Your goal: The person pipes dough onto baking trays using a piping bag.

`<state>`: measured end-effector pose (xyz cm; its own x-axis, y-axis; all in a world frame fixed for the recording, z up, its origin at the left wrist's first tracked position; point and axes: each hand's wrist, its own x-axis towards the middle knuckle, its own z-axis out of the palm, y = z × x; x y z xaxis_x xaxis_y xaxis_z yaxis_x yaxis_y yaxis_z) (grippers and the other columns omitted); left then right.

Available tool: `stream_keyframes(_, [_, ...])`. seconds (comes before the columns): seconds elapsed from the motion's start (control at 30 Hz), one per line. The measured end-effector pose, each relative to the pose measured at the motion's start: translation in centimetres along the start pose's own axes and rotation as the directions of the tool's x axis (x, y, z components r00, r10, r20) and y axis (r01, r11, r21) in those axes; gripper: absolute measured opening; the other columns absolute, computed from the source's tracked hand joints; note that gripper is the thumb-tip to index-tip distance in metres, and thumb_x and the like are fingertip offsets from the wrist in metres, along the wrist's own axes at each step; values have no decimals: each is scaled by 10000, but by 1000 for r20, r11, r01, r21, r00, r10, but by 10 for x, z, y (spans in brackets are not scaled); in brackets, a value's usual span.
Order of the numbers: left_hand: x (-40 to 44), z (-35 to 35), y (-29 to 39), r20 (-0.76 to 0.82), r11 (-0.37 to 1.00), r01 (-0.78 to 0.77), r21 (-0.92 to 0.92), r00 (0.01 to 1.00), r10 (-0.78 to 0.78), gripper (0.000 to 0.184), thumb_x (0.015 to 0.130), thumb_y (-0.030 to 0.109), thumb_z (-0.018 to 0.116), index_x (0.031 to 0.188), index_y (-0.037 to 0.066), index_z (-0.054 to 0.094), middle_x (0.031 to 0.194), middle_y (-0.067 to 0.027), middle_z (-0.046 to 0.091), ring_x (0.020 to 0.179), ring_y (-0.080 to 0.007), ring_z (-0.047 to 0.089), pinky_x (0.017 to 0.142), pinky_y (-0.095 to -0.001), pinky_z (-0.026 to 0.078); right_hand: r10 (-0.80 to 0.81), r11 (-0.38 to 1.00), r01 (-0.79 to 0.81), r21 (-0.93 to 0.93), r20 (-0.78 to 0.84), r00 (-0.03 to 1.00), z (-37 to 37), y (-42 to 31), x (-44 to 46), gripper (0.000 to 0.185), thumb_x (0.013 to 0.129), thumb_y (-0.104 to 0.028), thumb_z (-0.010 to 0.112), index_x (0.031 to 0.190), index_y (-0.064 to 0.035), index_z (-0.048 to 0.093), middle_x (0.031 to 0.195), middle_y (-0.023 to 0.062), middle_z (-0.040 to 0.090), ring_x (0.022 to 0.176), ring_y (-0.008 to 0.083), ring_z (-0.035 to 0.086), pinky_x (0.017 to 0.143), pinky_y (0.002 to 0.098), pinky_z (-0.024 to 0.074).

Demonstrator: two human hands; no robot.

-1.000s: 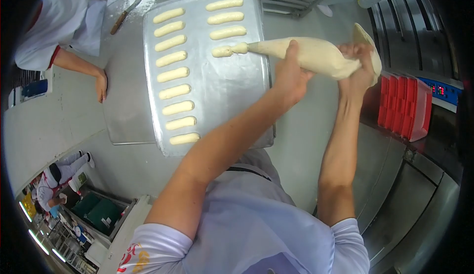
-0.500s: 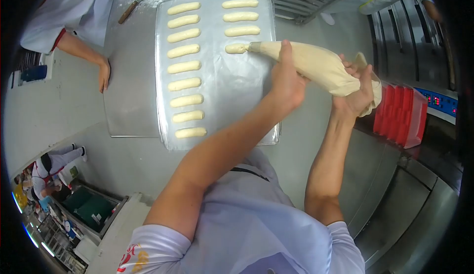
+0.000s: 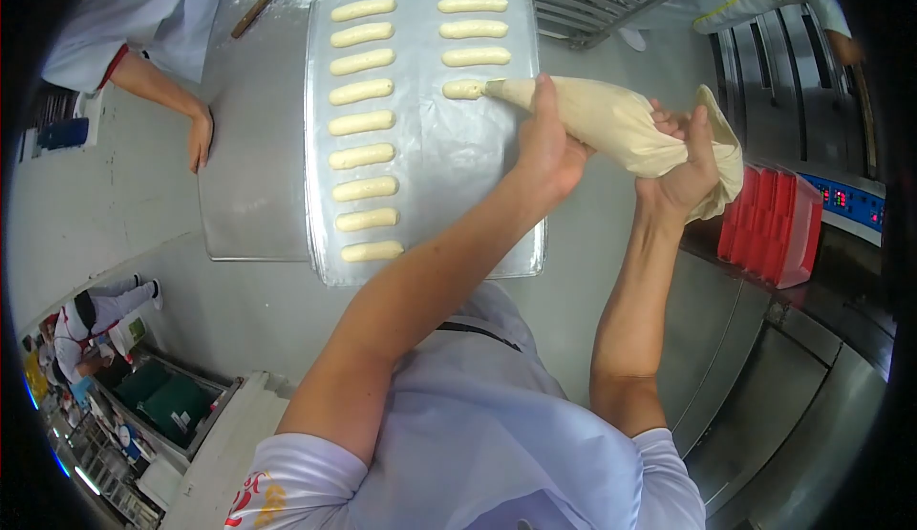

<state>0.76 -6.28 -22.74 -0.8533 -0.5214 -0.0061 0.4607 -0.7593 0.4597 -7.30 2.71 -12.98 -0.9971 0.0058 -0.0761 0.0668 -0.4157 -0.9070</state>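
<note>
A cream-coloured cloth piping bag (image 3: 607, 121) slants over the right side of a lined baking tray (image 3: 430, 234). My left hand (image 3: 554, 148) supports the bag from below near its front, thumb along the near side. My right hand (image 3: 686, 159) is closed around the gathered rear of the bag, whose loose cuff flares behind it. The nozzle (image 3: 493, 88) touches the right end of a short piped strip of dough (image 3: 463, 90). Three finished dough strips (image 3: 476, 56) lie above it in the right column. A longer column of dough strips (image 3: 361, 123) fills the tray's left side.
A steel table (image 3: 253, 167) lies under the tray, with a wooden-handled spatula (image 3: 251, 16) and flour at its top. A co-worker's hand (image 3: 200, 138) rests on its left edge. Red trays (image 3: 764, 224) stand at right, a metal rack (image 3: 611, 0) at the top.
The view has shifted slightly, so the tray sits a little further right. The bag's rear cuff has opened wider. Both hands keep hold of the bag, and the nozzle stays at the short strip.
</note>
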Motion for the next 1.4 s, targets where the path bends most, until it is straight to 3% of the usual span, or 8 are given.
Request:
stream_keyframes(0.2, [6,-5,-8,13,1000,-14,-27,1000,14,583,1084,481,343,1433,13,350,1422,-167,483,1332,-313,491,1111,-514,414,-26,999,27,-19,30,999,0,0,3,231,996,-225,606,871,-30,600,672,80,571,694,236,601,1052,496,431])
stream_keyframes(0.33, [5,-8,-12,54,998,-68,-16,996,69,591,1076,477,391,1431,6,348,1422,-165,484,1322,-303,501,1084,-508,436,-71,996,57,74,202,977,-6,-9,-11,325,963,-327,652,1043,-12,639,985,186,655,1072,350,606,1131,560,370])
stream_keyframes(0.43, [-6,26,22,208,752,-241,613,968,141,569,1067,442,455,1414,-1,373,1385,-158,502,1285,-281,523,1061,-471,450,-105,966,1,260,388,916,-13,-17,-26,432,929,-396,683,1137,-19,654,1208,235,625,1321,423,471,1174,607,303])
stream_keyframes(0.5, [-19,84,55,-176,975,215,-59,959,-222,540,1052,403,516,1390,-4,409,1338,-147,522,1246,-259,540,1044,-428,459,85,831,-277,482,382,920,-37,-14,-20,403,933,-383,679,1070,-5,673,1247,242,623,1406,448,392,1182,642,271])
stream_keyframes(0.53, [-26,86,54,-176,975,213,-57,960,-219,540,1052,403,516,1390,-4,409,1338,-147,522,1246,-259,540,1044,-428,459,85,829,-279,484,385,919,-42,-11,-17,403,933,-383,679,1070,-5,673,1247,242,623,1406,448,392,1182,642,271])
stream_keyframes(0.7, [-39,70,51,-337,965,196,-174,909,-246,548,1054,378,516,1414,-8,372,1353,-150,498,1271,-257,512,1111,-427,412,101,894,-223,388,310,945,-85,21,13,327,991,-291,614,879,15,588,931,185,622,1150,389,576,1144,619,355])
stream_keyframes(0.93, [-47,-15,-5,-129,999,48,20,991,-45,593,1070,423,447,1459,-5,316,1437,-177,443,1374,-286,441,1172,-494,343,323,873,-385,298,237,916,-42,28,6,315,1000,-255,600,785,-35,529,792,133,563,928,319,550,1034,532,412])
stream_keyframes(1.4, [-42,-17,4,-174,990,138,3,975,-135,617,1073,443,424,1463,-15,286,1429,-178,443,1365,-302,449,1189,-512,326,377,885,-413,213,192,906,-25,39,14,374,995,-181,604,663,-105,451,598,57,466,617,222,488,823,395,480])
